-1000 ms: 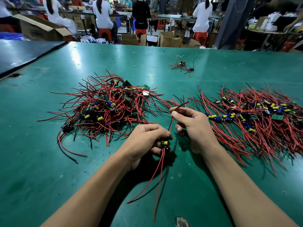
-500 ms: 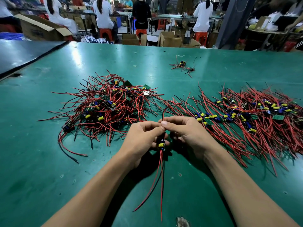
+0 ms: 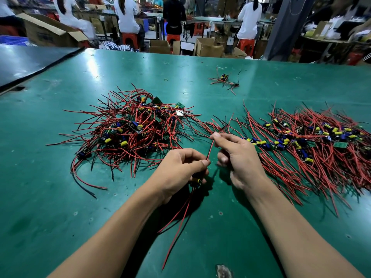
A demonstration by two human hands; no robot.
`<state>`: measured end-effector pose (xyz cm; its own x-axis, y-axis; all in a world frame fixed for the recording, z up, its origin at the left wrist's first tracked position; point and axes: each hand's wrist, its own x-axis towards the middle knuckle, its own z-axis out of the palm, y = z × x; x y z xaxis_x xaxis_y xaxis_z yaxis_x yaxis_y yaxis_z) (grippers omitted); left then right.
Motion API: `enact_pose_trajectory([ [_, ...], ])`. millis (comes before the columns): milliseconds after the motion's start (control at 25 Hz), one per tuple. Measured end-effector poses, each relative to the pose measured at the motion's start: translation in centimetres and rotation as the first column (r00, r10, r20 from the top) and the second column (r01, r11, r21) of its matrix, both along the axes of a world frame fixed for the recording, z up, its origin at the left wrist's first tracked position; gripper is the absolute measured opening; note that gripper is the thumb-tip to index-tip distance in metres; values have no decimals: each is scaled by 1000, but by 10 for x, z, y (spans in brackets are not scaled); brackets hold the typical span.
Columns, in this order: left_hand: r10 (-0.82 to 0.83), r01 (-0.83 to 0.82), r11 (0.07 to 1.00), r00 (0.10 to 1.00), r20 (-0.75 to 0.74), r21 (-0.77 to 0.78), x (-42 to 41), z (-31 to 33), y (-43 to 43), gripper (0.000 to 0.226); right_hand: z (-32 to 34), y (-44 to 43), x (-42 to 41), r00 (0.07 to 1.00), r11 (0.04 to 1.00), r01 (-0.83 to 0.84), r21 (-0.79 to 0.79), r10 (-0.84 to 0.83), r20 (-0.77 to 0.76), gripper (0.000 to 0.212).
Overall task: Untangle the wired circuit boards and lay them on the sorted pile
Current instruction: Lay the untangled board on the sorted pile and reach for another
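Observation:
My left hand [image 3: 178, 171] grips a small circuit board [image 3: 196, 180] with a yellow capacitor; two red wires trail from it toward me. My right hand [image 3: 234, 151] pinches the board's upper red and black wires [image 3: 210, 149] between thumb and forefinger and holds them taut above the left hand. A tangled heap of wired boards [image 3: 132, 131] lies left of my hands. The sorted pile [image 3: 313, 145], with wires combed in one direction, spreads out to the right, just behind my right hand.
A small separate bunch of wired boards [image 3: 223, 80] lies farther back on the green table [image 3: 50, 197]. A dark table [image 3: 26, 63] adjoins at the left. People sit at benches with cardboard boxes [image 3: 208, 47] beyond the far edge.
My right hand has slid up along the wires from beside the left hand, pulling them straight. The left hand has kept its hold on the board.

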<state>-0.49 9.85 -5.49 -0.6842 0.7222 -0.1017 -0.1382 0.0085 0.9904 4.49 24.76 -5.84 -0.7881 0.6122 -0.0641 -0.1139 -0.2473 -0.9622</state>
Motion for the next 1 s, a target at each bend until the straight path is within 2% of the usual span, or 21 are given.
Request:
enact_pose_trajectory([
  [120, -35, 32, 999, 996, -82, -35, 1, -1, 1, 13, 2, 4, -1, 1000, 986, -28, -164, 28, -3, 26],
  [240, -58, 50, 997, 988, -145, -58, 1, -1, 0, 13, 3, 7, -2, 1000, 970, -27, -241, 24, -16, 23],
  [360, -68, 51, 994, 979, -195, -94, 2, -1, -1, 12, 0, 8, 0, 1000, 991, 14, -133, -17, -21, 23],
  [520, -5, 5, 1000, 1000, 25, -10, 2, 0, -1, 12, -4, 5, 2, 995, 996, -82, -21, 81, -65, 25],
  [640, 13, -14, 1000, 999, 44, 10, 1, 0, -1, 13, -6, 4, 4, 984, 985, -173, 11, 173, -38, 40],
  [680, 7, -7, 1000, 999, 41, 12, 0, 0, -2, 13, -6, 5, 5, 985, 985, -173, 20, 173, -10, 39],
  [760, -32, 32, 999, 999, 17, 11, -2, 0, -4, 14, -6, 6, 4, 990, 990, -138, 23, 138, 12, 22],
  [840, -80, 81, 997, 996, -25, 13, -3, 1, -5, 13, -6, 7, 3, 998, 998, -66, 12, 66, -17, 11],
  [1000, -118, 118, 993, 991, -61, 0, -4, 0, -5, 9, -4, 7, 0, 995, 996, 9, -85, -17, -94, 5],
])
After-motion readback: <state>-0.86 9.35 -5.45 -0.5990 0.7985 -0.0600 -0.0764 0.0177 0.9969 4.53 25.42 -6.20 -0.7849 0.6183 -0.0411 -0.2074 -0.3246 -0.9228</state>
